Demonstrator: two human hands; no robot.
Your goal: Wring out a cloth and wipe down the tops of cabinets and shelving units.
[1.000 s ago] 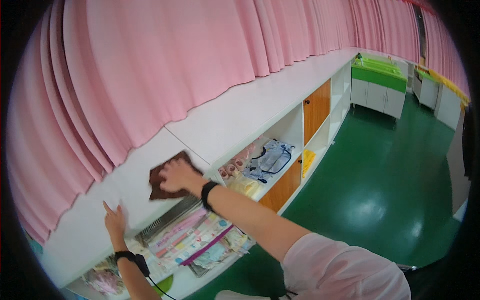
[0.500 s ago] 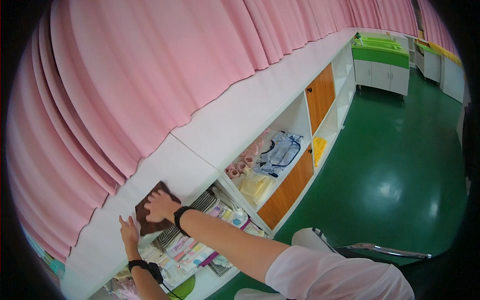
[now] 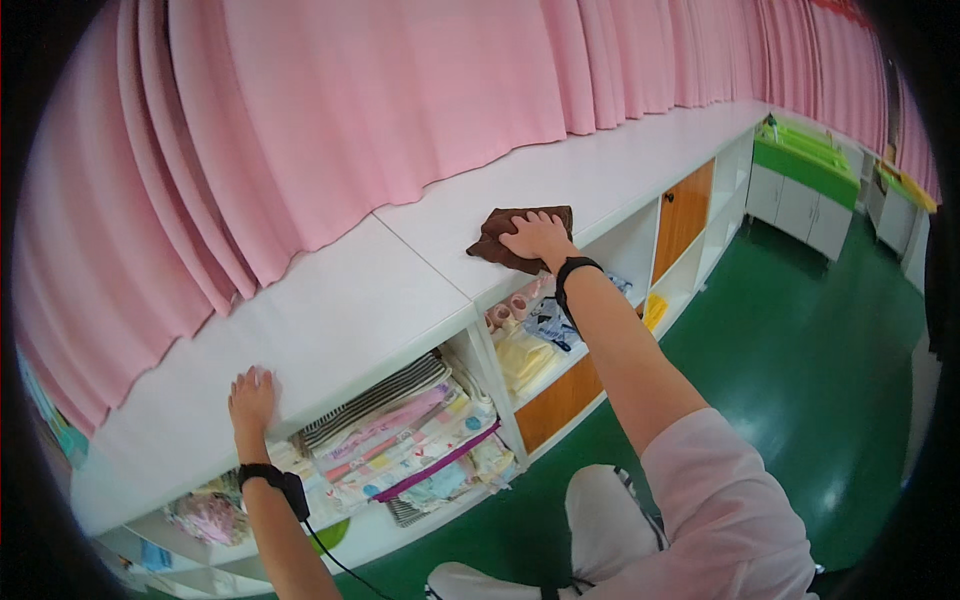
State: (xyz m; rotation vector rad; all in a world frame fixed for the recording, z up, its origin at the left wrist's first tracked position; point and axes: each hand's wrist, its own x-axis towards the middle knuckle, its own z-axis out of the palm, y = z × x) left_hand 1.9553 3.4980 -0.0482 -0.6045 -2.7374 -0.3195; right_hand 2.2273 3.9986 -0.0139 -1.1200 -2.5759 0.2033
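Note:
My right hand point(image 3: 539, 240) presses a dark brown cloth point(image 3: 497, 247) onto the white countertop point(image 3: 330, 295), just past the seam between two sections. Its fingers are slightly bent over the cloth, which sticks out on the left and along the far side. Nearer to me on the left, my left hand point(image 3: 251, 399) rests on the same top by its front edge, fingers apart and holding nothing. Both wrists wear black bands, and a cable hangs from the left one.
Pink curtains point(image 3: 380, 100) hang along the back of the counter. Shelves below hold stacked folded fabrics point(image 3: 400, 435), small pink shoes point(image 3: 510, 308) and yellow cloth point(image 3: 525, 355). Wooden doors point(image 3: 683, 220) close some compartments. A green-topped sink cabinet point(image 3: 800, 180) stands far right on the green floor point(image 3: 770, 370).
My right hand has slid the brown cloth to the right along the counter, across the seam. The left hand has stayed near the front edge, now well apart from the cloth.

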